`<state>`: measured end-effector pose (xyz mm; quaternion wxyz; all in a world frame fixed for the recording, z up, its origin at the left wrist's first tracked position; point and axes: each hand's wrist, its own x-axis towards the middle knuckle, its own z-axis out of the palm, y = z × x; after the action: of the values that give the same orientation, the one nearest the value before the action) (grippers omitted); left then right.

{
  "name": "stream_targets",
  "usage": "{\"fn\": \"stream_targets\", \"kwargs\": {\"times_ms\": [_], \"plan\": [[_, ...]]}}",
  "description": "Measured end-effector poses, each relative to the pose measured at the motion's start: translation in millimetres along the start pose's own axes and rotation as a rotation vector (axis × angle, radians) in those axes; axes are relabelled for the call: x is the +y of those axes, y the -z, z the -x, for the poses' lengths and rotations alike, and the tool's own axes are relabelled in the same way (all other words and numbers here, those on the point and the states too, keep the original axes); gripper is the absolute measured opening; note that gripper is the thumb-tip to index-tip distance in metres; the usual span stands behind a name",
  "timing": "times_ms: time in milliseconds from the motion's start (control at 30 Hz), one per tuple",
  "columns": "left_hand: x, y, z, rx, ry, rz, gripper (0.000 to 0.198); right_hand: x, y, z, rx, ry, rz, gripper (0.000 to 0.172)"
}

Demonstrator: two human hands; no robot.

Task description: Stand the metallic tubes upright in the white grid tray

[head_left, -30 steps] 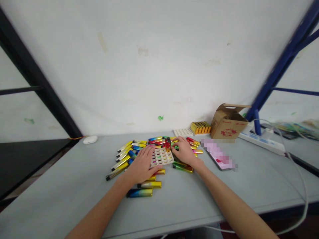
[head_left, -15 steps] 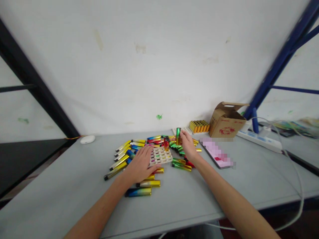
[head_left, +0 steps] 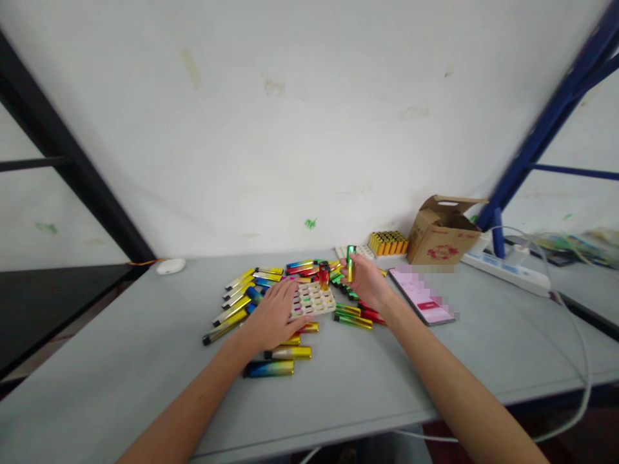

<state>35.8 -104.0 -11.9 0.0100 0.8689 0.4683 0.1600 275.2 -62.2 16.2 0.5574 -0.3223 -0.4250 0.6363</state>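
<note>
My left hand point(head_left: 273, 316) lies over the left end of a white tray with rows of holes point(head_left: 314, 301), thumb along the near edge and fingers at the far side, holding it. A red lighter point(head_left: 324, 276) stands upright at the tray's far right corner. Just right of it, my right hand point(head_left: 368, 280) pinches a green and gold lighter point(head_left: 351, 263) upright, above the table. Many loose lighters lie around the tray: yellow and silver ones point(head_left: 236, 296) to the left, a blue and yellow one point(head_left: 269, 368) in front, green and gold ones point(head_left: 354, 321) to the right.
At the back, a second white tray point(head_left: 355, 252) sits beside a block of upright orange lighters point(head_left: 388, 243). Further right are an open cardboard box point(head_left: 442, 238), a phone point(head_left: 422, 298) and a power strip point(head_left: 507, 272) with cables. A white case point(head_left: 171, 266) lies at the back left.
My right hand has turned and shifted slightly right, with the green lighter still in its fingers. My left hand and the tray stay in place.
</note>
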Motion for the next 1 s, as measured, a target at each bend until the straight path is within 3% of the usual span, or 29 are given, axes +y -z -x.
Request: {"fn": "stream_targets", "kwargs": {"times_ms": [333, 533, 733, 1000], "plan": [[-2, -2.1, 0, 0.017, -0.013, -0.011, 0.071, -5, -3, 5, -0.074, -0.051, -0.162, 0.032], [-4, -3.2, 0, 0.019, -0.02, 0.001, 0.071, -12, -2, 6, -0.113, -0.138, -0.257, 0.024], [-4, -3.0, 0, 0.005, -0.007, 0.005, 0.073, -18, -1, 8, -0.128, -0.215, -0.336, 0.043], [-6, -5.3, 0, 0.032, -0.023, 0.01, 0.072, -17, -1, 9, -0.156, -0.19, -0.333, 0.038]]}}
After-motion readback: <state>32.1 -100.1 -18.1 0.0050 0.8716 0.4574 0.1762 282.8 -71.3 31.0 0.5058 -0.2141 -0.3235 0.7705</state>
